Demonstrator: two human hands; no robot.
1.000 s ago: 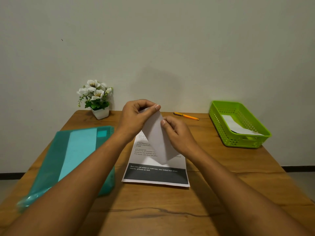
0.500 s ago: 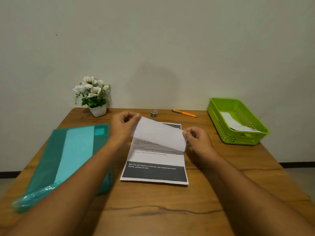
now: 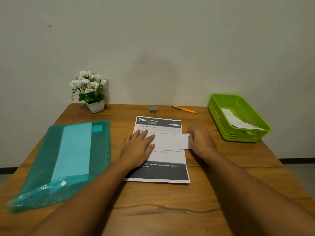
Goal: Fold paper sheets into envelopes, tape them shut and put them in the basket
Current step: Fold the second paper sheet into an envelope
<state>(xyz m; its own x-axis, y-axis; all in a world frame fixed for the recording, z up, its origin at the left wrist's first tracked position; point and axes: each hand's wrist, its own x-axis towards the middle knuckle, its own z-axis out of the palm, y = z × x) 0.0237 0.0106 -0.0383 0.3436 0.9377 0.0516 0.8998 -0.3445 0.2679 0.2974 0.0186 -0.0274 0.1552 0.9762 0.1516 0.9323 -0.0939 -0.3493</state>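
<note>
A folded white paper (image 3: 172,141) lies flat across a printed sheet (image 3: 162,171) in the middle of the table. My left hand (image 3: 139,144) rests flat on the folded paper's left end with straight fingers. At the paper's right end sits my right hand (image 3: 201,139), fingertips touching the edge. A small roll of tape (image 3: 153,109) stands beyond the printed sheet. The green basket (image 3: 221,114) at the right holds one white envelope (image 3: 237,120).
A teal plastic folder (image 3: 68,159) holding paper lies at the left. A white pot of flowers (image 3: 92,92) stands at the back left. An orange pen (image 3: 185,109) lies at the back, between the tape and the basket. The wall is close behind the table.
The folded paper, held upright in both hands, was turned level and laid flat on the printed sheet. Both hands came down with it and spread to its ends.
</note>
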